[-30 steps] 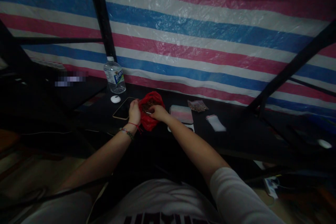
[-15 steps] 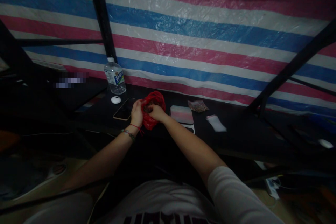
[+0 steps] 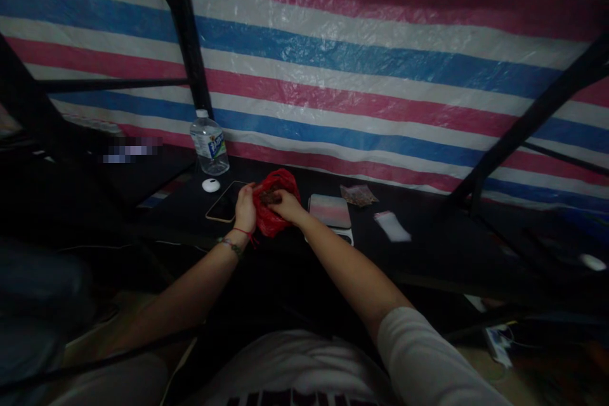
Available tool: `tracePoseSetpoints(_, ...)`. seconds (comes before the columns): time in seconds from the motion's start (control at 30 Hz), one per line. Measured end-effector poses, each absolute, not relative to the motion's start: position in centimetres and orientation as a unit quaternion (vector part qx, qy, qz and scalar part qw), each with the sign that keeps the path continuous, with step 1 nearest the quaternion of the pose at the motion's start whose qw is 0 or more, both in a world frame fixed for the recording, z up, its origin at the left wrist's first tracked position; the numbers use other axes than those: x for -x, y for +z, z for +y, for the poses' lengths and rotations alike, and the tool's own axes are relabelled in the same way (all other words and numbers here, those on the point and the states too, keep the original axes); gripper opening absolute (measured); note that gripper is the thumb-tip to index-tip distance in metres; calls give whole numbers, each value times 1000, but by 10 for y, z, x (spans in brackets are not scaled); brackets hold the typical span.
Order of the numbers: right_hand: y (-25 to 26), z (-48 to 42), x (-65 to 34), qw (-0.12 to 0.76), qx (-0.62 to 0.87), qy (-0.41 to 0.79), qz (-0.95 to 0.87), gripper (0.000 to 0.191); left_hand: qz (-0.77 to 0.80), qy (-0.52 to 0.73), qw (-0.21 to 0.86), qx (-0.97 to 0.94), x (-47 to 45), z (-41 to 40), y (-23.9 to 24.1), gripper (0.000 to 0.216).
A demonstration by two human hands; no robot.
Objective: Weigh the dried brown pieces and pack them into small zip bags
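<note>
A red plastic bag [image 3: 273, 224] stands with its mouth spread at the table's near edge. My left hand [image 3: 245, 206] is closed on the bag's left side. Inside the mouth are small brown dried pieces [image 3: 270, 197]. The fingers of my right hand [image 3: 289, 208] are bunched around some of these pieces at the bag's opening. Just right of the bag lies a flat kitchen scale [image 3: 329, 211], partly covered by my right forearm. Beyond it are a clear zip bag [image 3: 358, 195] with brown bits in it and a stack of small clear bags [image 3: 392, 226].
On the black table [image 3: 447, 235], a phone [image 3: 223, 203] lies left of my left hand. Behind it are a white rounded object [image 3: 210, 185] and a clear plastic bottle [image 3: 209, 146]. Dark metal posts [image 3: 190, 51] frame a striped sheet [image 3: 356, 76] at the back.
My right hand has lifted slightly within the bag's mouth, and a clump of brown pieces now shows at its fingertips. The view has tilted up a little. A dark blurred shape has appeared at lower left.
</note>
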State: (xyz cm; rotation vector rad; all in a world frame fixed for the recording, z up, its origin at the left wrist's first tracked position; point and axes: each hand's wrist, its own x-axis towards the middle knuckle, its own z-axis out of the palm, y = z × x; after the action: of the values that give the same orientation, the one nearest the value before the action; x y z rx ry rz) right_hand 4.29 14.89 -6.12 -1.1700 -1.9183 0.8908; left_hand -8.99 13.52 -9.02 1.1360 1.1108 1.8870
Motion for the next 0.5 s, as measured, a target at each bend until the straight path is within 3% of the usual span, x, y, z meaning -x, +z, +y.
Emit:
tracePoseSetpoints(0.33, -59, 145, -50, 401, 440, 350, -723, 34, 433, 710, 340, -438, 86, 127, -76, 41)
tracePoseSetpoints(0.5, -49, 140, -58, 362, 467, 328, -738, 36, 469, 685, 303, -469, 93, 128, -72, 38)
